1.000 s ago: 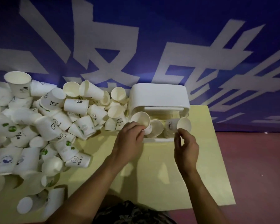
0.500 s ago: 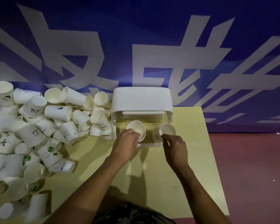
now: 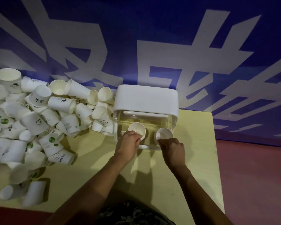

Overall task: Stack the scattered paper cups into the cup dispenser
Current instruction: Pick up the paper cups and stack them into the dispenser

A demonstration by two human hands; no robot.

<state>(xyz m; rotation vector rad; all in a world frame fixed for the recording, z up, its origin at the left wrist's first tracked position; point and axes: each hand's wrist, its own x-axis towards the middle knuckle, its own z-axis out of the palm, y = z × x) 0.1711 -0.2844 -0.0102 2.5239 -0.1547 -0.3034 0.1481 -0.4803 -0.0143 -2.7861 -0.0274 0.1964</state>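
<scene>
Cups, two held mouth-up at the dispenser (image 3: 145, 101) by the table's (image 3: 193, 168) far edge: left hand (image 3: 128, 144) fingers grasp one (image 3: 137, 129), right hand (image 3: 173, 150) pinches another (image 3: 164, 135), likely for seating. Loose pile (image 3: 39, 120) awaits, left end.

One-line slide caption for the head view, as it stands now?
Left hand and right hand each hold a paper cup at the clear cup dispenser; loose cups piled left.
</scene>
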